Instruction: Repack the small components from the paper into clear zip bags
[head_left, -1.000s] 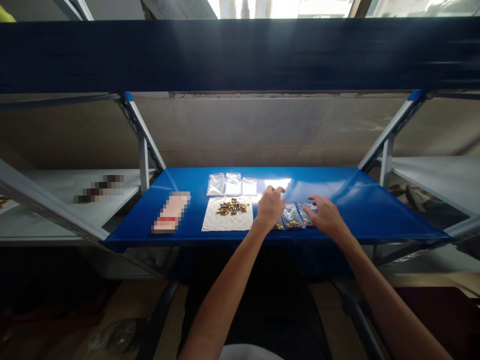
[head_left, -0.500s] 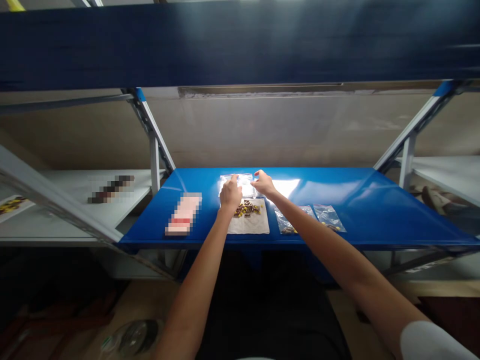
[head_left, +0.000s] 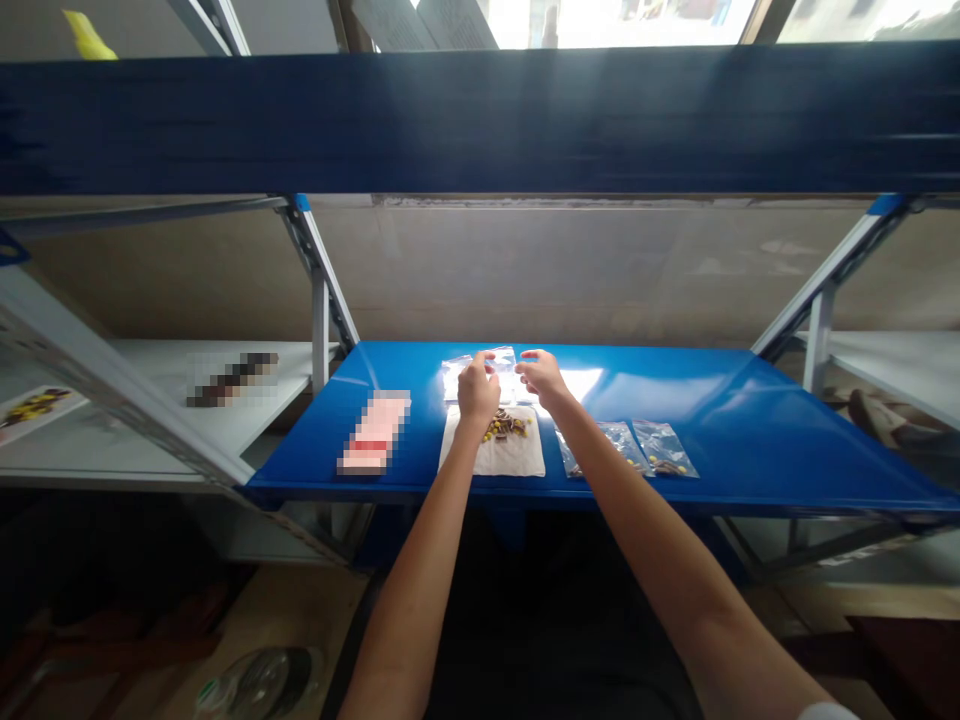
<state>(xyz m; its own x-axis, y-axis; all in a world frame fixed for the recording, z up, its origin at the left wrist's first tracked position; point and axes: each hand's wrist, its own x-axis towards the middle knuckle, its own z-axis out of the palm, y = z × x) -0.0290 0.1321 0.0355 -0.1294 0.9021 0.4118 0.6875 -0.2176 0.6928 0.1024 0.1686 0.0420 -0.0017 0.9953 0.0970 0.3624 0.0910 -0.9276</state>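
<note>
Our left hand (head_left: 478, 392) and our right hand (head_left: 541, 374) were up over a blue metal shelf (head_left: 720, 470). The fingers (head_left: 480, 362) on both hands were bent and pinched the top edge of a clear plastic bag (head_left: 502, 372). The bag was between our hands, near the back of the shelf. Another clear bag (head_left: 455, 380) lay just beside it, on the left. Under our hands was a white sheet (head_left: 525, 462) with a small pile of brown and yellow capsules (head_left: 504, 428) on it. Two bags with capsules inside (head_left: 634, 447) lay to the right, and a blurry pink packet (head_left: 373, 432) lay to the left
</note>
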